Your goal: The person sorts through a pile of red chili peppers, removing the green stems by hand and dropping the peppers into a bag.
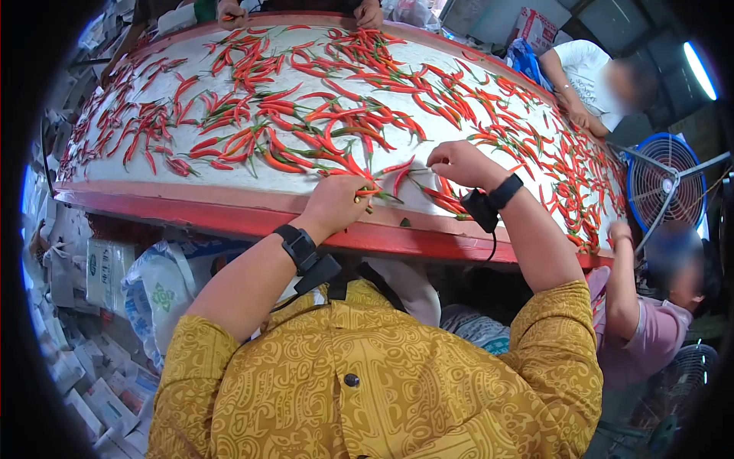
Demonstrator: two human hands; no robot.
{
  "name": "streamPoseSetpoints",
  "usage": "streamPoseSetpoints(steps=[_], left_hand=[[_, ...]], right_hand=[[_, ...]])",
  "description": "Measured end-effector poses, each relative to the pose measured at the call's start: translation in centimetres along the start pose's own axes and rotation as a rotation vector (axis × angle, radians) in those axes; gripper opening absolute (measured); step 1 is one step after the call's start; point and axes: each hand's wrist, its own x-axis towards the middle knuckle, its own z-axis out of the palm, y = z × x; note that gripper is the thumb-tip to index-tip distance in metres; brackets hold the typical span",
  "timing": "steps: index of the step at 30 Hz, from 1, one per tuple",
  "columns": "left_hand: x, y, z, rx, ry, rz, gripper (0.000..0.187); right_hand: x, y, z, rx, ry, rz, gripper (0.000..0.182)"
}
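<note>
Many red chili peppers with green stems (279, 126) lie spread over a white tabletop (252, 180) with a red edge. At the near edge my left hand (338, 200) is closed around a few chilies, whose green and red ends stick out by the fingers. My right hand (461, 164) hovers over the table to the right, its fingers curled and the thumb near the fingertips. Whether something small sits between those fingertips cannot be made out. Beneath and beside my right hand lie several chilies (443, 197).
Across the table are hands of other people (368, 14). A person in white (585, 76) leans at the right side, and one in pink (650, 336) sits at the near right. A blue fan (667, 182) stands beyond the right end. Plastic bags (157, 291) lie at lower left.
</note>
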Motion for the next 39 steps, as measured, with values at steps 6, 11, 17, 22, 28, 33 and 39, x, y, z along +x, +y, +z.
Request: streamPoseSetpoints(steps=[6,11,17,22,28,33,39], left_hand=[[0.7,2.2,2.5,0.066,0.136,0.004,0.029],[1.2,4.7,3.6,0.016,0.069,0.106,0.019],[2.2,6.8,6.2,0.008,-0.057,0.141,0.021],[3.1,8.5,8.2,-0.010,-0.026,0.167,0.022],[4.1,11.3,10.4,-0.019,-0.030,0.144,0.020],[5.1,12.6,12.8,-0.002,-0.009,0.151,0.019],[5.9,14.7,15.5,0.002,-0.030,0.133,0.017]], right_hand=[[-3.4,2.3,2.5,-0.026,0.121,-0.389,0.025],[-8.2,1.8,1.6,0.050,0.111,-0.202,0.022],[-11.5,6.5,4.7,-0.034,0.030,-0.154,0.028],[-13.1,8.9,3.6,-0.092,0.358,-0.160,0.031],[-16.3,12.3,-0.5,-0.253,0.150,0.421,0.024],[-15.8,19.1,2.5,-0.226,0.321,0.185,0.031],[-15.5,17.5,0.7,0.156,0.315,-0.113,0.042]])
